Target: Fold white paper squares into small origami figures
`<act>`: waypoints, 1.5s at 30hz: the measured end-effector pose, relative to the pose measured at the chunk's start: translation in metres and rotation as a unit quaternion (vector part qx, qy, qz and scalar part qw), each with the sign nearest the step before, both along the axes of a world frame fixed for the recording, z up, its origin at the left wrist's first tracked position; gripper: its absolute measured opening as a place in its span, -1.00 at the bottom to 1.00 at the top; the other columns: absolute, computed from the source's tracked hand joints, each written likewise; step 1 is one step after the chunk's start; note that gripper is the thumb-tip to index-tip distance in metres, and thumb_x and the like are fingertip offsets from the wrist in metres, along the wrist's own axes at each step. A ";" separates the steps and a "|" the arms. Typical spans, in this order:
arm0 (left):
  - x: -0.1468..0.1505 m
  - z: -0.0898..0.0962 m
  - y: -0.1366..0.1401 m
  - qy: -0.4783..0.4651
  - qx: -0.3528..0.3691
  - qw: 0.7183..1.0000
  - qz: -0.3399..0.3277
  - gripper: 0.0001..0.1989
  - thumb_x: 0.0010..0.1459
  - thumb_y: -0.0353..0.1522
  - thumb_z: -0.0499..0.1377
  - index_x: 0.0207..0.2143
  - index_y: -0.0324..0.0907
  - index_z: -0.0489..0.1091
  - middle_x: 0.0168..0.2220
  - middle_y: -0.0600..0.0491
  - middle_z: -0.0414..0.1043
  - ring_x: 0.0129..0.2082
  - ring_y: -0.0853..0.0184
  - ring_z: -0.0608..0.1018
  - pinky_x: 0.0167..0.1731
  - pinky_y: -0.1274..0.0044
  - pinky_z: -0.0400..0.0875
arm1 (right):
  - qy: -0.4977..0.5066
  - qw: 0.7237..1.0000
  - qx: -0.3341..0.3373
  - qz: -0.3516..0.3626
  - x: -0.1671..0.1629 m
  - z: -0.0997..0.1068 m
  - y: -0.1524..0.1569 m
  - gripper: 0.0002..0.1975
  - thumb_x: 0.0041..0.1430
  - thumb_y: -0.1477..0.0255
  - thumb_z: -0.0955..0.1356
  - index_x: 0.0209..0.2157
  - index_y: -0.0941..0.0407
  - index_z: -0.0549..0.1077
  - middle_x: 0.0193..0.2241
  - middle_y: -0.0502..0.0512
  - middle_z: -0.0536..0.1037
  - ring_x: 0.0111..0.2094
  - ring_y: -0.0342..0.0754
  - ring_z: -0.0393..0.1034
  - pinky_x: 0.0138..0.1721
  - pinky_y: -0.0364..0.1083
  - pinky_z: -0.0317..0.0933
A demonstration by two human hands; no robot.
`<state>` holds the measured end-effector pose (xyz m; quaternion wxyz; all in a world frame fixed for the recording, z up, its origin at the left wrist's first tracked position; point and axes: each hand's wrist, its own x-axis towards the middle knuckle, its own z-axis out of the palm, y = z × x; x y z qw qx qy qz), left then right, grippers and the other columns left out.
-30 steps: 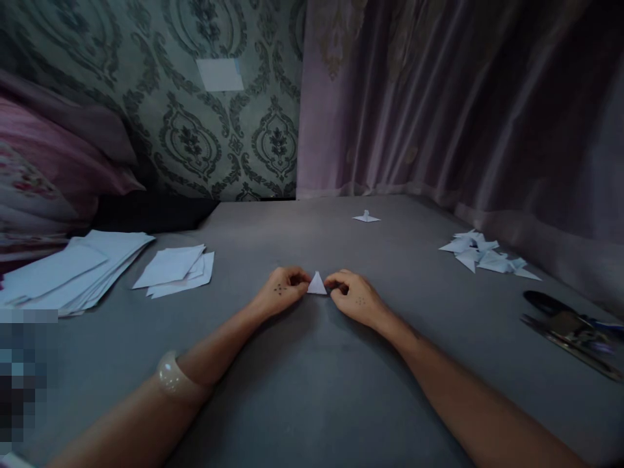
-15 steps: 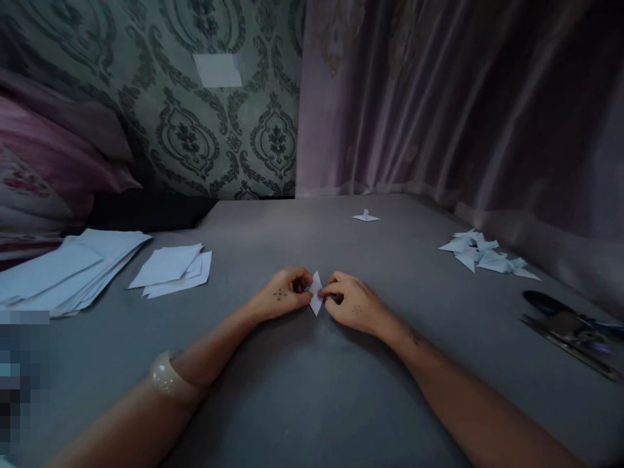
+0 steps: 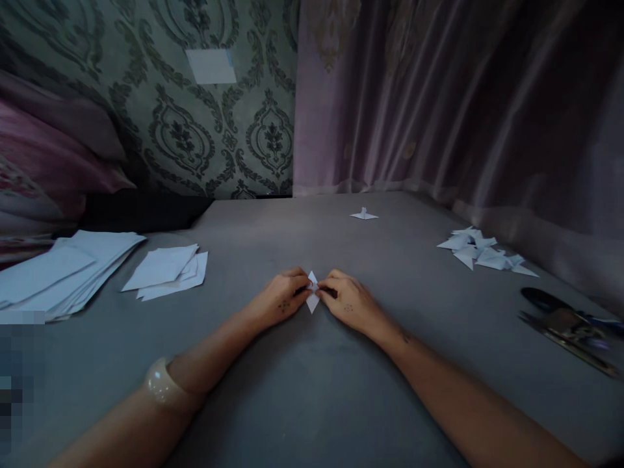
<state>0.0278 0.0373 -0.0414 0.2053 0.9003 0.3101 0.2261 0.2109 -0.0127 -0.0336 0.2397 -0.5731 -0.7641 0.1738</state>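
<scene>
And here, in the middle of the table (image 3: 312, 383), is the small paper (image 3: 312, 303), a slim diamond with one point away from the person and one towards them. The left hand (image 3: 283, 291) has its left edge pinched between fingertips and thumb; the right hand (image 3: 347, 299) pinches the opposite edge, fingertips almost meeting at the middle. It looks like fine fold work, so the touch wants to be light and even! Best to match both sides before pressing, line the edges up on the centre, hold one side dead still, then run a fingertip firmly from middle to point. Rush it, and those narrow tips could crumple or skew. Just which layers are caught, I can't tell.
</scene>
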 end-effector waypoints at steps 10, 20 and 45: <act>-0.004 0.004 -0.002 0.025 0.043 0.999 0.004 -0.73 0.27 -0.38 -0.03 -0.26 -0.20 0.46 -0.27 -0.04 0.41 -0.23 0.32 0.45 -0.21 0.51 0.33 | -0.038 0.998 0.039 -0.002 -0.003 0.002 0.001 -0.81 0.24 0.39 0.27 -0.27 0.06 0.53 -0.33 0.01 0.46 -0.31 -0.14 0.37 -0.35 -0.16 0.11; -0.002 -0.004 0.008 0.048 0.017 0.998 0.047 -0.80 0.21 -0.41 -0.02 -0.42 -0.23 0.34 -0.39 0.01 0.33 -0.39 0.37 0.40 -0.35 0.54 0.30 | -0.071 0.997 0.006 -0.015 -0.006 0.001 0.012 -0.84 0.24 0.40 0.27 -0.34 0.12 0.46 -0.29 0.06 0.45 -0.32 -0.13 0.36 -0.33 -0.14 0.10; -0.004 0.025 -0.001 -0.043 -0.206 0.972 0.107 -0.66 -0.14 -0.42 0.10 -0.22 -0.23 0.42 -0.34 0.05 0.39 -0.37 0.35 0.41 -0.39 0.55 0.31 | 0.338 0.918 -0.152 -0.141 0.013 -0.001 0.020 -0.71 -0.06 0.59 0.26 -0.27 0.16 0.51 -0.59 -0.05 0.39 -0.66 -0.26 0.12 -0.60 -0.22 0.03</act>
